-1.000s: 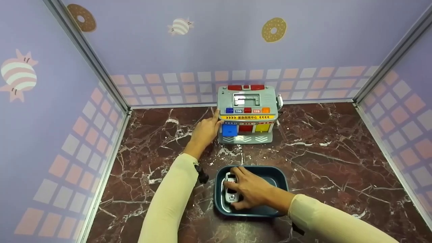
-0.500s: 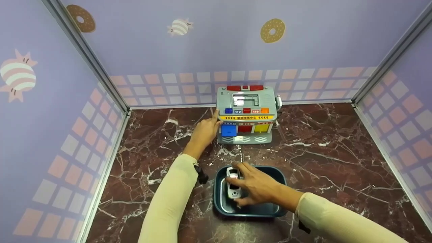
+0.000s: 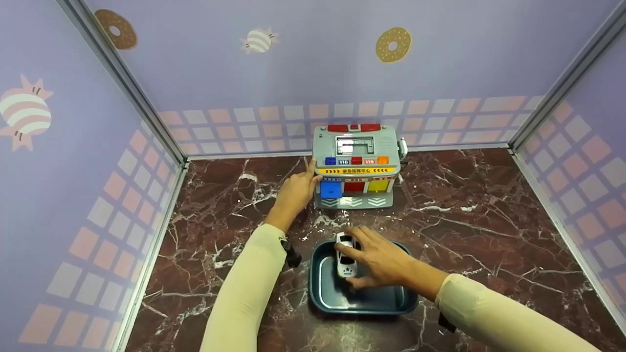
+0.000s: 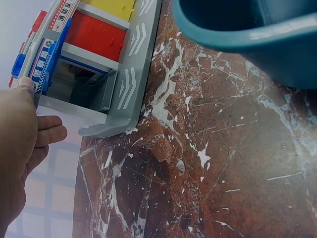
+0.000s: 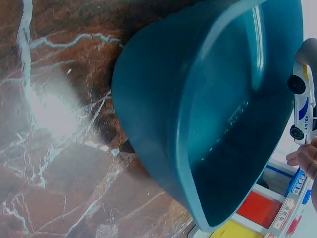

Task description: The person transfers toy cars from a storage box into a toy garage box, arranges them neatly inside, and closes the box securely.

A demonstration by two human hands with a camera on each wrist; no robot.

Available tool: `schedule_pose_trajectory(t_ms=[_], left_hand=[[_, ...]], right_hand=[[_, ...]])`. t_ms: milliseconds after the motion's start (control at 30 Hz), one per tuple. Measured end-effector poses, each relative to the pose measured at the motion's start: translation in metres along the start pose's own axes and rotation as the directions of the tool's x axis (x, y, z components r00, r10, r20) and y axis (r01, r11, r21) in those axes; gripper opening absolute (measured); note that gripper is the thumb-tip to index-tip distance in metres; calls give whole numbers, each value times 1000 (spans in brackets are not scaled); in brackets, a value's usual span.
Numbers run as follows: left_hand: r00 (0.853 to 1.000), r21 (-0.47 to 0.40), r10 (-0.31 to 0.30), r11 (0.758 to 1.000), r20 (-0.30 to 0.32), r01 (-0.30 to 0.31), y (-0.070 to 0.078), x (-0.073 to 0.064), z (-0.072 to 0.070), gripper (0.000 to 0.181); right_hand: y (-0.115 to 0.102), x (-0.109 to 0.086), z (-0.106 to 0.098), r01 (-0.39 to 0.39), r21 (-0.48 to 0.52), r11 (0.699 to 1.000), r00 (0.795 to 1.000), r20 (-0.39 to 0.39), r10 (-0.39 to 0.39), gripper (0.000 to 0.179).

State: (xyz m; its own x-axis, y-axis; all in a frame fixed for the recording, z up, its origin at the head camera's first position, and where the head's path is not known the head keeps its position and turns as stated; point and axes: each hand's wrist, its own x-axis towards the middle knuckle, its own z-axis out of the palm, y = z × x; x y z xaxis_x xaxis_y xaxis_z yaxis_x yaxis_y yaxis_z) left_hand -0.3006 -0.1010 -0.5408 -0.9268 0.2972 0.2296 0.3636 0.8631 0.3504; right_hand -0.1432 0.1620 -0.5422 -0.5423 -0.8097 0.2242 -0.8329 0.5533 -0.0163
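Observation:
My right hand (image 3: 384, 256) grips a white toy police car (image 3: 346, 264) by its two ends, above the left part of a dark teal tub (image 3: 413, 298). In the right wrist view the car (image 5: 303, 106) shows its side and black wheels, over the tub's rim. My left hand (image 3: 295, 193) rests against the left side of a grey toy rescue station (image 3: 354, 200), its fingers fairly straight. In the left wrist view a fingertip touches the station's front edge, beside the raised blue door (image 4: 58, 54). The bay beneath that door is open.
The station's red door (image 3: 354, 187) and yellow door (image 3: 378, 185) are down. It stands against the purple back wall (image 3: 318, 63), with side walls left and right. Brown marbled tabletop (image 3: 469, 220) surrounds the tub.
My right hand has lifted the police car from the tub's floor and moved it up and slightly right, toward the station. The left hand stays at the station's side.

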Motion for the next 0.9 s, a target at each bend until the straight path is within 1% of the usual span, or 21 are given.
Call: schedule_pose_trajectory(t_ms=[133,233,300,400,567,733,900], left_hand=[[1000,-1,-1,1000,0,1,0,-1,-1,63],[1000,-8,4,1000,-13,-4,1,-2,-1,62],[1000,-8,7,1000,-19,-7,1,-2,-2,62],[1000,-6,7,1000,-19,-7,2,-2,-2,62],[1000,-4,1,1000,-5,-1,2,0,-2,63],[1000,-6,-12,1000,5,12,1,0,-1,63],[1000,-3,-11,1000,-1,11,1,-1,-1,63]], right_hand=[[5,0,-1,10,-20,1000,1000,-26,-10,85],[9,0,-2,12,-29,1000,999,-43,-13,84],[12,0,-3,-4,-17,1000,999,-40,4,87],[16,1,-5,-54,30,998,998,-23,55,91],[26,2,-8,-105,81,991,994,-23,107,90],[34,3,-10,-120,81,990,992,-38,123,90],[43,4,-13,-108,74,991,991,-64,113,89]])
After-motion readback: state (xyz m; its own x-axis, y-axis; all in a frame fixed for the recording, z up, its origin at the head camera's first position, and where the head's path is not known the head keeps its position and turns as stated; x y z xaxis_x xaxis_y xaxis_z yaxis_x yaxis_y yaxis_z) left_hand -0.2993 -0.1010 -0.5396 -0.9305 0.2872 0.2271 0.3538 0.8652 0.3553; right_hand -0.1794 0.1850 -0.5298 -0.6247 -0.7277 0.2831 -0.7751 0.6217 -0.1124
